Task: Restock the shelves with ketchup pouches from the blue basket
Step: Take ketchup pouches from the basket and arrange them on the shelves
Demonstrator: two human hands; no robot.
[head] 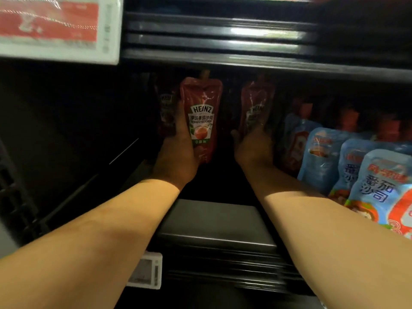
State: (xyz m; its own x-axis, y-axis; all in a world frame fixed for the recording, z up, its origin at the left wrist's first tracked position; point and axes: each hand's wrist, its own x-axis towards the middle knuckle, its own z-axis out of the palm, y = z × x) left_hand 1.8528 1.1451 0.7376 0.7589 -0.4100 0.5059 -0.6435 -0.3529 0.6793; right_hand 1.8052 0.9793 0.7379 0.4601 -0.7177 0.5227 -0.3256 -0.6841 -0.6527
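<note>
We have both arms deep in the dark shelf. Our left hand wraps a red pouch, upright with its spout up – long axis vertical, label facing us. Our right hand holds a second pouch, also upright, just beside the blue pouches. The films look glossy, soft and crinkled – flat-sided, likely to slump. The basket is out of view.
</note>
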